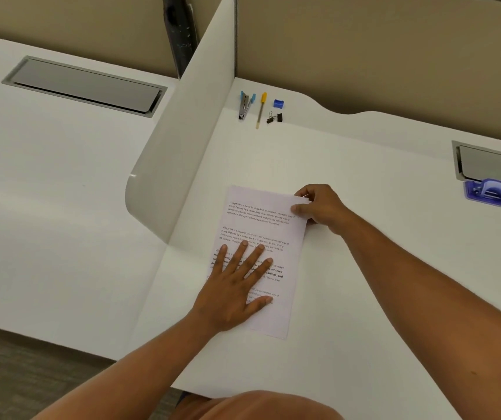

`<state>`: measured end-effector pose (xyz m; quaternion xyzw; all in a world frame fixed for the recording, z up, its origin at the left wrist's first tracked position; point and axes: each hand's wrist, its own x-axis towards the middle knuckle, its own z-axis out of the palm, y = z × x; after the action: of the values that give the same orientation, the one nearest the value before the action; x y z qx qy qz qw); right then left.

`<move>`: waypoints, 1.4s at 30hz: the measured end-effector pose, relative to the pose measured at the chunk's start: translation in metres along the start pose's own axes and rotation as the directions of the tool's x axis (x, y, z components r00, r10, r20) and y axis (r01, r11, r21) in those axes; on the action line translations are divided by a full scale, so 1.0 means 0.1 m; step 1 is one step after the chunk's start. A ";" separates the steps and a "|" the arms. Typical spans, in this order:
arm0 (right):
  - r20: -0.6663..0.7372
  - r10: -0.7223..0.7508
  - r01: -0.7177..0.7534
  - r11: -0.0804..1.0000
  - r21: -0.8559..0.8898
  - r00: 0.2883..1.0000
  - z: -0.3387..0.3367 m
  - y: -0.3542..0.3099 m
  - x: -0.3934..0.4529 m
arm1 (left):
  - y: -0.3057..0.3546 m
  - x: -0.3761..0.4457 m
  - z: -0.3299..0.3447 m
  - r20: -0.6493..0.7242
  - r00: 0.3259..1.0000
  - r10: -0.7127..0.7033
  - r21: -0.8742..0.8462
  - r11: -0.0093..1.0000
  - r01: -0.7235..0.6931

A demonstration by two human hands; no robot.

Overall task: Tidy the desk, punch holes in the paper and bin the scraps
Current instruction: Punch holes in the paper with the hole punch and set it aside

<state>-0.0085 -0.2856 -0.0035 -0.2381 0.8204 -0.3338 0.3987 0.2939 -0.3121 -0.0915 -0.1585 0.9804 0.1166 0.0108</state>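
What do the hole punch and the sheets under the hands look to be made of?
Hole punch: likely moulded plastic, glossy translucent purple, with highlights along its curved top. Sheets: thin matte white printed paper, pinched at its corner by the right hand.

The only print is on the paper (265, 234) on the worktop (364, 268): repeated small paragraphs. The top one begins "Village life is a peaceful, close-knit, and nature-connected way of living" and goes on about "a slower pace" and "strong community bonds, local traditions". A lower paragraph is bold; the left hand (234, 289) covers much of it.
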 end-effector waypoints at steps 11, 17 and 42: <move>-0.011 -0.010 0.012 0.971 0.239 1.000 -0.09 0.24 -0.01 | -0.05 0.00 -0.16 -0.004 1.000 -0.007 -0.087 0.996 0.007; -0.106 0.095 -0.033 0.875 0.483 0.990 -0.35 0.50 -0.13 | -0.04 -0.01 -0.36 -0.148 0.960 -0.239 -0.321 0.930 0.182; -0.347 0.203 0.144 0.639 0.755 0.916 -2.06 2.45 -1.96 | 1.74 1.04 -0.53 0.330 0.765 -0.552 -0.930 -0.054 0.363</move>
<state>-0.0946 0.0798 0.0074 0.0410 0.6673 -0.6846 0.2904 0.1409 -0.1956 -0.0072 -0.4519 0.5432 0.6960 -0.1277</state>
